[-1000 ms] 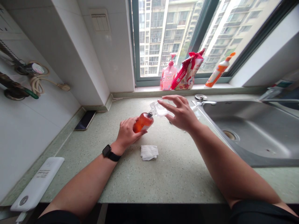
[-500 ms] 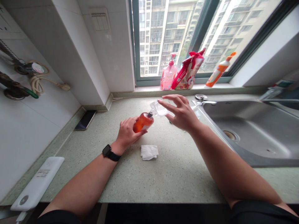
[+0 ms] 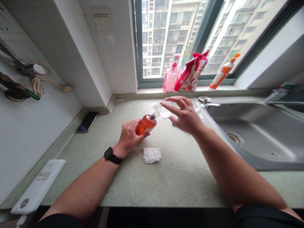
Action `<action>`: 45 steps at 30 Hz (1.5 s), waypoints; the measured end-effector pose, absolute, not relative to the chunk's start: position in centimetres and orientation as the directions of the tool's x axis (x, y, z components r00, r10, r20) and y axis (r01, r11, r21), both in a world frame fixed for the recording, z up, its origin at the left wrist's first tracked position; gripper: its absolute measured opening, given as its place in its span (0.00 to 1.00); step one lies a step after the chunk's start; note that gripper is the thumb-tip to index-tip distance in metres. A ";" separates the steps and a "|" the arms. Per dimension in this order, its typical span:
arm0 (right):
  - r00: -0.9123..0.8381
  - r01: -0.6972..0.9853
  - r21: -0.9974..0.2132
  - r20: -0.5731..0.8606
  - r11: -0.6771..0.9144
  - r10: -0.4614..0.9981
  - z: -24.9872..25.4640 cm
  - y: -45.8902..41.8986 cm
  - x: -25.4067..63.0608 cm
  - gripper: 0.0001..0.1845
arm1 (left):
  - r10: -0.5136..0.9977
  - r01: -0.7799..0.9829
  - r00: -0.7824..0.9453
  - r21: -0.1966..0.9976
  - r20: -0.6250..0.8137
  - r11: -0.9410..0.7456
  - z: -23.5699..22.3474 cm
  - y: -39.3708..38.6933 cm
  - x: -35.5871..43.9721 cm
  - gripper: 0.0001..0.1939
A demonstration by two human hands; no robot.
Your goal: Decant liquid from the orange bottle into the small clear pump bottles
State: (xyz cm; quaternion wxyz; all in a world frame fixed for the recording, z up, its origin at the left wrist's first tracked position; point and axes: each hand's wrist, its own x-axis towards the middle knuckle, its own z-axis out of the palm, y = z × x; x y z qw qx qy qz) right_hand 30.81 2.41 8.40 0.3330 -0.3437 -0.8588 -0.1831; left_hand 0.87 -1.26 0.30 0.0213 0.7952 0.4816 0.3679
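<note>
Near the left corner of the bench (image 3: 166,186), a white power bank (image 3: 38,186) lies along the front edge, and a smartphone (image 3: 87,122) lies further back by the left edge. Toward the middle, the left hand (image 3: 130,134), with a black watch (image 3: 111,155) on its wrist, is clenched around an orange bottle (image 3: 145,124), held tilted above the bench with its dark neck (image 3: 153,117) pointing up and to the right. A folded white tissue (image 3: 152,155) lies on the bench in front of it. The right hand (image 3: 184,115) grasps a clear plastic pouch (image 3: 161,110) lightly between thumb and fingertips, with the pouch's end against the neck. The steel sink (image 3: 261,126) sits further right. The join looks like the weak point: the thin pouch, pinched only at the fingertips, could slip off the neck if either hand shifts, and anything spilled would land on the tissue and bench.
</note>
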 end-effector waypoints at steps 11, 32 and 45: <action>-0.545 0.713 0.096 0.699 0.694 0.463 8.5 2.3 30.8 0.47 | 0.789 0.748 0.262 0.400 0.556 -0.530 0.3 -1.3 0.9 0.38; -0.554 0.719 0.089 0.673 0.689 0.490 8.9 1.9 30.8 0.49 | 0.801 0.747 0.258 0.414 0.541 -0.520 0.5 -1.5 1.1 0.36; -0.553 0.714 0.102 0.688 0.692 0.470 9.1 1.5 30.5 0.49 | 0.787 0.735 0.263 0.413 0.557 -0.538 0.4 -1.4 1.0 0.35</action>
